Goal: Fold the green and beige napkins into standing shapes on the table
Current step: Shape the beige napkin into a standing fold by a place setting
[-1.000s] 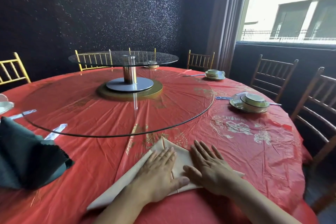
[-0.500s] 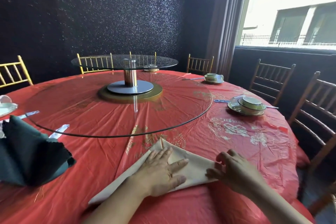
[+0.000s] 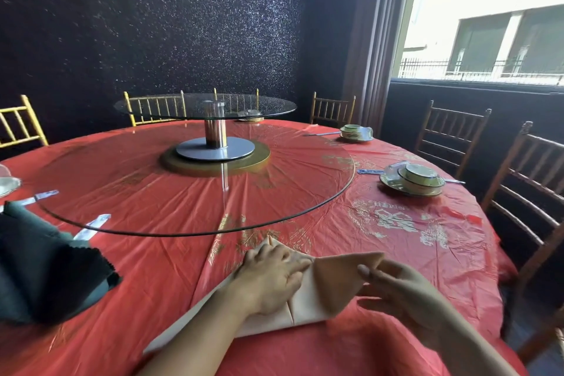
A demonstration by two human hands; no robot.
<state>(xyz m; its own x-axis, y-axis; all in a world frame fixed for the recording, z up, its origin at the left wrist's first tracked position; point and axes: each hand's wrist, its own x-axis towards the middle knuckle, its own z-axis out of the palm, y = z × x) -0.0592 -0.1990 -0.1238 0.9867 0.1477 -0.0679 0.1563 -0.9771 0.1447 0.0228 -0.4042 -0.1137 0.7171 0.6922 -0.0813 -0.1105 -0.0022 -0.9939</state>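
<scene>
Flat beige cloth napkin (image 3: 308,305) on red plastic-covered round table (image 3: 396,241): left hand (image 3: 271,279) presses it down without grasping; right hand (image 3: 403,299) apparently pinches the lifted right corner.

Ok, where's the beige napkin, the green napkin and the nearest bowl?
beige napkin (image 3: 338,284), head view, on its lifted flap.
green napkin (image 3: 45,265), head view, on its dark folded middle.
bowl (image 3: 421,173), head view, on its top, above the plate.

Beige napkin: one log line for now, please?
left hand presses beige napkin | right hand pinches its raised corner | green napkin stands left
</scene>
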